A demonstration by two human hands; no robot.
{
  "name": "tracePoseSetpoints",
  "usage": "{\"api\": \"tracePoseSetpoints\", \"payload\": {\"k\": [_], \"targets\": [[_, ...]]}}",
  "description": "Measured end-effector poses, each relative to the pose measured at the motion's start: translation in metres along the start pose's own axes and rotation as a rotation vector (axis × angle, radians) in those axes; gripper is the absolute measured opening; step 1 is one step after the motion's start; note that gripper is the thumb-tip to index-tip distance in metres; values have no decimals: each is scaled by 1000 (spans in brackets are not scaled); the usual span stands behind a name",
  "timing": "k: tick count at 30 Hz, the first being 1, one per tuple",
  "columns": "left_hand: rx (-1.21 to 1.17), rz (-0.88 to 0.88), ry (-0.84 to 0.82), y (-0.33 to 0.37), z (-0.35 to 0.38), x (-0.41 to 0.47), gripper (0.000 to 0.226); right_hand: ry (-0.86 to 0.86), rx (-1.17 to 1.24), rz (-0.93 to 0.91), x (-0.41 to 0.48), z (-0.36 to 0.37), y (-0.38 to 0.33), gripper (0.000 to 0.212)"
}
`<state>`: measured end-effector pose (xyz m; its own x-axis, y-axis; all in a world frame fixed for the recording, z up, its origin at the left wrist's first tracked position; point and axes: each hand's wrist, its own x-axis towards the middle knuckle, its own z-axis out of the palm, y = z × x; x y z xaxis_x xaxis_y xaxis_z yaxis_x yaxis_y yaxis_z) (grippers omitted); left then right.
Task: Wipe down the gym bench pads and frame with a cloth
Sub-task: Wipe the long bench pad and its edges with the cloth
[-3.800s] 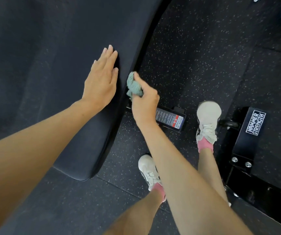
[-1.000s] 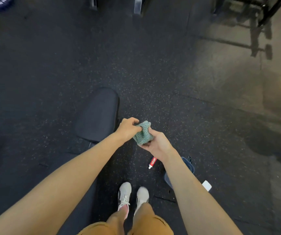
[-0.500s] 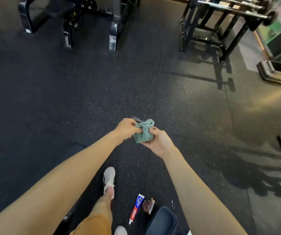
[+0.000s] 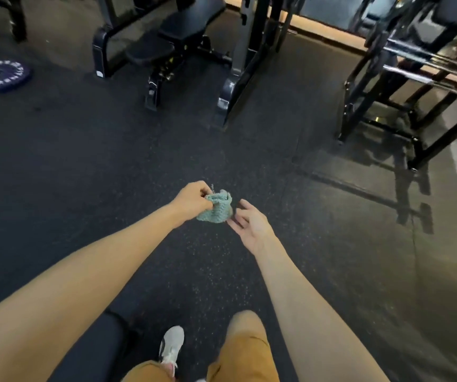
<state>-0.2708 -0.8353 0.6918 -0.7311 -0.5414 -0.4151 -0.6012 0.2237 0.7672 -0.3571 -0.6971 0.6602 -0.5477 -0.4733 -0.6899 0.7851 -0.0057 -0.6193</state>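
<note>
Head view, looking down. The left hand (image 4: pixel 193 201) sits centre frame, fingers curled, pinching the upper left edge of the cloth (image 4: pixel 216 208). The cloth is teal, knit-textured and bunched into a small wad; it hangs off the left fingertips in the air above the floor (image 4: pixel 84 161), touching no pad or frame.

The right hand (image 4: pixel 249 224) is just right of and below the cloth, palm turned up and inward, fingers loose and a little spread, gripping nothing. Its fingertips are close to the cloth's lower right edge; whether they touch it cannot be told.

Both bare forearms run in from the bottom corners. A dark pad (image 4: pixel 95 351) lies at lower left, partly under the left arm, well apart from the cloth. At bottom centre are a white shoe (image 4: pixel 171 346) and tan shorts (image 4: pixel 245 351).

Another bench (image 4: pixel 183 28) with black pads stands at top centre inside a dark rack frame. A round weight plate (image 4: pixel 0 74) lies flat on the floor at upper left. A barbell rack (image 4: pixel 387 86) is at upper right, blurred.
</note>
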Motion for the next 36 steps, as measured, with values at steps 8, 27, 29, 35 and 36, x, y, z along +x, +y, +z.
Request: {"api": "tracePoseSetpoints", "payload": {"k": [8, 27, 29, 35, 36], "targets": [[84, -16, 227, 60, 1, 50, 34, -386, -292, 352, 64, 37, -99, 50], [-155, -509, 1134, -8, 299, -271, 53, -871, -1418, 698, -104, -98, 77, 13], [-225, -620, 1190, -17, 358, -315, 37, -948, -1558, 729, -145, -142, 108, 9], [-545, -796, 1235, 5, 535, -428, 27, -973, -1838, 990, -234, -318, 181, 22], [-593, -816, 1230, 8, 566, -444, 33, -969, -1901, 1008, -245, -350, 189, 24]]}}
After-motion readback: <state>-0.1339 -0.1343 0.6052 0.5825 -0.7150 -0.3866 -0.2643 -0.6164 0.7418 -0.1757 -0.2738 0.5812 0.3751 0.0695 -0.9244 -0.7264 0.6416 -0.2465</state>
